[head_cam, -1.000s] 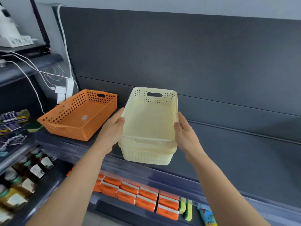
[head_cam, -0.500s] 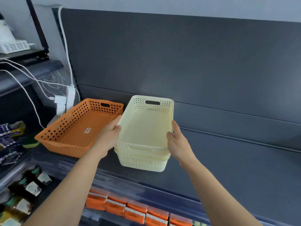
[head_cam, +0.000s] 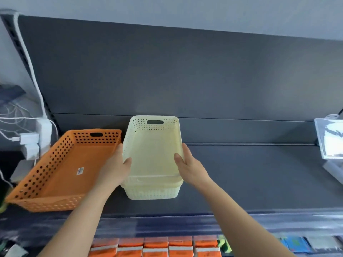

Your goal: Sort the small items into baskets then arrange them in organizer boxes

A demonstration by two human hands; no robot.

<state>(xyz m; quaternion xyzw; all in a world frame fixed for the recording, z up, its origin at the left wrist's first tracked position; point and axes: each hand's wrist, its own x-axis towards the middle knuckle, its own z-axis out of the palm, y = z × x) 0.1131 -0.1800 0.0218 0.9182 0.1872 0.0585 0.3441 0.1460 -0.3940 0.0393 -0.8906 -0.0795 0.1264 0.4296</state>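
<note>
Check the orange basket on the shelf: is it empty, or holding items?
Empty. The orange basket shows a bare floor with only a small sticker on it; no items lie inside.

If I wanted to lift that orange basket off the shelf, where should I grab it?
Probably the two short end walls, coming from the front and above: the orange basket lies lengthwise away from you, its near wall at the shelf edge, and the far wall has a slot handle. The cream baskets crowd its right side.
</note>
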